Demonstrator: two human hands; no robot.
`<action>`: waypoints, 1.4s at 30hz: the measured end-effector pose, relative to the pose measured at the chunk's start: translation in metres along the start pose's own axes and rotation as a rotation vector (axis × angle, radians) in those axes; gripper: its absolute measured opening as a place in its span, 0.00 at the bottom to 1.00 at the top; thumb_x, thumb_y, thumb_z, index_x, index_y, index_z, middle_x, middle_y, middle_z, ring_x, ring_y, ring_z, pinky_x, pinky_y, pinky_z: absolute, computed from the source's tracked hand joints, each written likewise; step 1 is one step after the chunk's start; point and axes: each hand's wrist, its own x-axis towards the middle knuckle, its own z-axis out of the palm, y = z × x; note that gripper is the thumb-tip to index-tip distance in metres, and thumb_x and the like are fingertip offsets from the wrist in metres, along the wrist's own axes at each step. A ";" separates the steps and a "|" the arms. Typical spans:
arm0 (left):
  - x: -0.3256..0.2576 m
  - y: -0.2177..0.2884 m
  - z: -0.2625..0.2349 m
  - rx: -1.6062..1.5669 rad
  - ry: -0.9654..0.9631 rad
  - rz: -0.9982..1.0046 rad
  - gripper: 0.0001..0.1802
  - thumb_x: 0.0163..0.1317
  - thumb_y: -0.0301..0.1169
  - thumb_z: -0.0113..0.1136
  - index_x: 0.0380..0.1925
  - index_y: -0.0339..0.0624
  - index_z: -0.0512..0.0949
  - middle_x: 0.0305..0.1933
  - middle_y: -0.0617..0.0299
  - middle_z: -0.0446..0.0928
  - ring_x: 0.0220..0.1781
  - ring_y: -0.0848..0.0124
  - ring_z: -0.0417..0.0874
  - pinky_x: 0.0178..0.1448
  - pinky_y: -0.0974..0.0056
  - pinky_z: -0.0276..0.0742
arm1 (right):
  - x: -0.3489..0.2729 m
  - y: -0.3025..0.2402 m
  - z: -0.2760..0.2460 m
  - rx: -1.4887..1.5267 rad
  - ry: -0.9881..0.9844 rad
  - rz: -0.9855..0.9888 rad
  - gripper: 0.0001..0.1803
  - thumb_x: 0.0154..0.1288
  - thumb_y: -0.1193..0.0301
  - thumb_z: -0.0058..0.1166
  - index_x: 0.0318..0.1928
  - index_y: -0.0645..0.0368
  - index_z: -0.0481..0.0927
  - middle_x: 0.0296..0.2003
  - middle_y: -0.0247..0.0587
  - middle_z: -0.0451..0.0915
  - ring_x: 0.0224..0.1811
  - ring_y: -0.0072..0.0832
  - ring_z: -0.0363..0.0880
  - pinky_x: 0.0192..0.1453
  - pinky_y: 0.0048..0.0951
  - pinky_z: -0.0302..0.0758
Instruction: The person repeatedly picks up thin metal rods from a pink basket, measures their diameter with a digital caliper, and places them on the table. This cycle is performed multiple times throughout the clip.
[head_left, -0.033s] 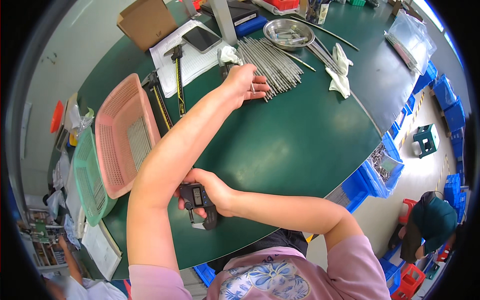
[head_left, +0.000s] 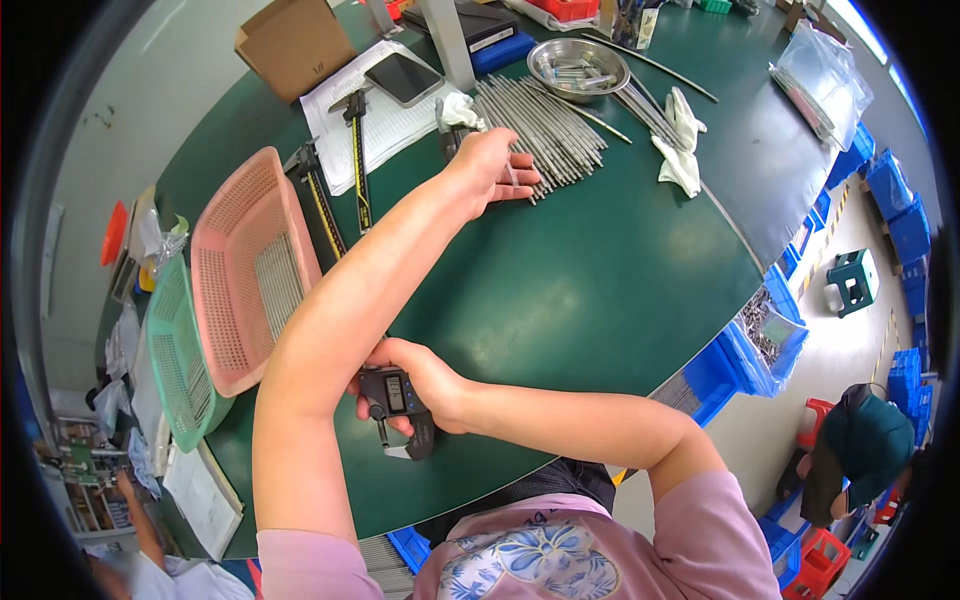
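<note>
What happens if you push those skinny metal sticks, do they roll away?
The thin metal rods look round and smooth, so a sideways push would probably roll them across the flat green table. They lie straight, so they are likely stiff, not floppy. The left hand rests its fingers on them, and one alone seems light and maybe slippery.

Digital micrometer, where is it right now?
Head view, lower centre: the digital micrometer is gripped in the right hand over the near edge of the green table, right of the pink basket.
</note>
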 end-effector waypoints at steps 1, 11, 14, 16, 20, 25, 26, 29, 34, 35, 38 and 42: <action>-0.004 0.001 0.000 0.000 -0.023 0.011 0.24 0.61 0.35 0.40 0.51 0.29 0.54 0.44 0.50 0.68 0.41 0.61 0.76 0.42 0.59 0.76 | 0.000 0.001 0.000 -0.014 -0.004 -0.002 0.20 0.55 0.56 0.37 0.30 0.61 0.71 0.18 0.39 0.75 0.07 0.20 0.62 0.10 0.21 0.60; -0.066 0.015 -0.049 -0.008 -0.039 0.150 0.18 0.57 0.35 0.46 0.44 0.32 0.66 0.42 0.52 0.72 0.39 0.64 0.77 0.41 0.62 0.75 | -0.001 -0.002 -0.001 -0.069 -0.028 0.032 0.22 0.55 0.56 0.37 0.34 0.64 0.71 0.22 0.44 0.76 0.10 0.23 0.65 0.14 0.22 0.62; -0.098 0.015 -0.081 0.141 0.064 0.345 0.16 0.59 0.33 0.47 0.44 0.34 0.69 0.43 0.53 0.74 0.44 0.66 0.77 0.45 0.65 0.73 | -0.003 -0.005 -0.001 -0.044 0.015 0.030 0.21 0.55 0.55 0.38 0.33 0.63 0.71 0.21 0.42 0.75 0.08 0.23 0.64 0.12 0.22 0.63; -0.121 0.011 -0.111 0.192 0.163 0.477 0.14 0.59 0.33 0.47 0.42 0.36 0.70 0.41 0.55 0.75 0.42 0.69 0.77 0.43 0.66 0.73 | -0.002 -0.004 0.000 -0.048 0.016 0.040 0.21 0.55 0.55 0.38 0.33 0.63 0.71 0.21 0.42 0.75 0.09 0.23 0.64 0.13 0.23 0.63; -0.157 -0.006 -0.181 0.384 0.497 0.523 0.10 0.57 0.29 0.47 0.36 0.37 0.74 0.35 0.59 0.77 0.36 0.74 0.78 0.38 0.69 0.72 | 0.000 -0.001 -0.001 -0.077 -0.046 -0.001 0.24 0.54 0.57 0.39 0.39 0.66 0.70 0.28 0.50 0.75 0.14 0.28 0.68 0.20 0.25 0.67; -0.180 -0.057 -0.249 0.899 0.499 0.324 0.11 0.50 0.30 0.53 0.31 0.35 0.76 0.31 0.55 0.78 0.36 0.68 0.78 0.39 0.65 0.72 | -0.002 0.000 0.006 -0.062 -0.012 -0.037 0.23 0.55 0.58 0.38 0.41 0.64 0.70 0.31 0.49 0.74 0.19 0.30 0.69 0.27 0.28 0.69; -0.183 -0.064 -0.252 0.921 0.428 0.279 0.11 0.49 0.31 0.54 0.31 0.35 0.77 0.31 0.54 0.78 0.36 0.67 0.79 0.39 0.65 0.72 | -0.001 0.000 0.006 -0.044 -0.007 -0.029 0.23 0.55 0.58 0.38 0.41 0.64 0.70 0.31 0.49 0.74 0.19 0.31 0.69 0.27 0.29 0.69; -0.190 -0.064 -0.248 1.084 0.523 0.131 0.16 0.46 0.37 0.56 0.32 0.36 0.77 0.32 0.51 0.78 0.37 0.61 0.79 0.40 0.62 0.72 | 0.000 0.000 0.004 0.020 0.022 -0.020 0.23 0.54 0.57 0.38 0.42 0.64 0.70 0.31 0.49 0.73 0.20 0.32 0.69 0.27 0.32 0.69; -0.176 -0.076 -0.286 1.242 0.639 -0.045 0.16 0.49 0.39 0.52 0.21 0.35 0.75 0.20 0.51 0.75 0.24 0.59 0.78 0.28 0.58 0.72 | 0.002 -0.002 0.003 0.084 0.010 0.016 0.23 0.54 0.58 0.38 0.42 0.65 0.70 0.31 0.50 0.73 0.20 0.32 0.70 0.27 0.32 0.71; -0.169 -0.070 -0.282 1.026 0.580 -0.121 0.15 0.50 0.38 0.52 0.19 0.35 0.74 0.17 0.54 0.73 0.19 0.63 0.75 0.23 0.60 0.68 | 0.001 -0.003 -0.001 0.082 0.014 0.009 0.24 0.54 0.57 0.39 0.42 0.65 0.70 0.32 0.50 0.74 0.19 0.33 0.71 0.27 0.32 0.71; -0.166 -0.077 -0.288 0.645 0.455 -0.144 0.14 0.53 0.36 0.52 0.15 0.38 0.71 0.10 0.64 0.66 0.10 0.74 0.66 0.12 0.68 0.59 | 0.002 -0.004 -0.002 0.065 0.002 0.030 0.23 0.54 0.57 0.40 0.42 0.63 0.70 0.31 0.48 0.75 0.19 0.33 0.71 0.26 0.30 0.71; -0.178 -0.057 -0.264 0.656 0.496 -0.228 0.14 0.55 0.36 0.52 0.16 0.39 0.69 0.11 0.66 0.65 0.10 0.75 0.66 0.12 0.70 0.61 | 0.002 -0.004 -0.009 0.040 -0.005 0.030 0.23 0.54 0.57 0.39 0.43 0.63 0.69 0.32 0.47 0.74 0.20 0.33 0.71 0.27 0.30 0.69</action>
